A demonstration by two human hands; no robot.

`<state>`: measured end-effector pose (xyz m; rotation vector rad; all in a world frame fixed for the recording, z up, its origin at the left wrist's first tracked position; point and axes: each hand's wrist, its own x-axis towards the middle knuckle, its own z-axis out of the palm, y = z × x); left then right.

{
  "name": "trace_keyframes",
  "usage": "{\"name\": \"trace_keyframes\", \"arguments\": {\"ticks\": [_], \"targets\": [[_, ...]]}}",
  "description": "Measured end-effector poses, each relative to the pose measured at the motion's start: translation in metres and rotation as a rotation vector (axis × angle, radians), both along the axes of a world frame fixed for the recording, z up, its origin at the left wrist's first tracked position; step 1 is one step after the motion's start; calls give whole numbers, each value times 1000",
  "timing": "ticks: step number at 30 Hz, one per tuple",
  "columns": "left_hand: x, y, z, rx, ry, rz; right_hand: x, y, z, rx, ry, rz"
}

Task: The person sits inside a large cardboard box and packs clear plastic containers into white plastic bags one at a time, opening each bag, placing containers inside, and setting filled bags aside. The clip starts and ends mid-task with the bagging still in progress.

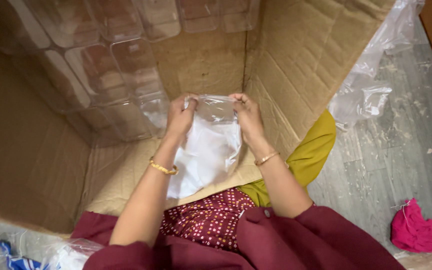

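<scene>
Item: clear plastic bag (208, 145), white contents; my left hand (180, 117) and right hand (248, 117) pinch its mouth, twelve o'clock, inside cardboard box (296, 60). Step: opening; needs spreading.

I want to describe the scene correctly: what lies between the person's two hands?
In the head view, the top edge of a clear plastic bag with white cloth inside stretches between the left hand and the right hand; both pinch it.
</scene>
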<state>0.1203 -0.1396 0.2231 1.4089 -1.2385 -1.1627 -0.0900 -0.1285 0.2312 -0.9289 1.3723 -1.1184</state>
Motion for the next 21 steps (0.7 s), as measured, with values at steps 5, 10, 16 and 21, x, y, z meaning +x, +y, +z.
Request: {"name": "trace_keyframes", "arguments": {"ticks": [5, 10, 16, 21], "targets": [[-3, -20, -35, 384, 397, 108, -4, -33, -32, 159, -285, 10], [4, -17, -42, 660, 534, 120, -12, -37, -45, 148, -342, 154], [10, -11, -55, 540, 254, 15, -15, -43, -45, 20, -299, 272], [4, 0, -66, 503, -115, -27, -9, -21, -51, 355, -131, 167]]}}
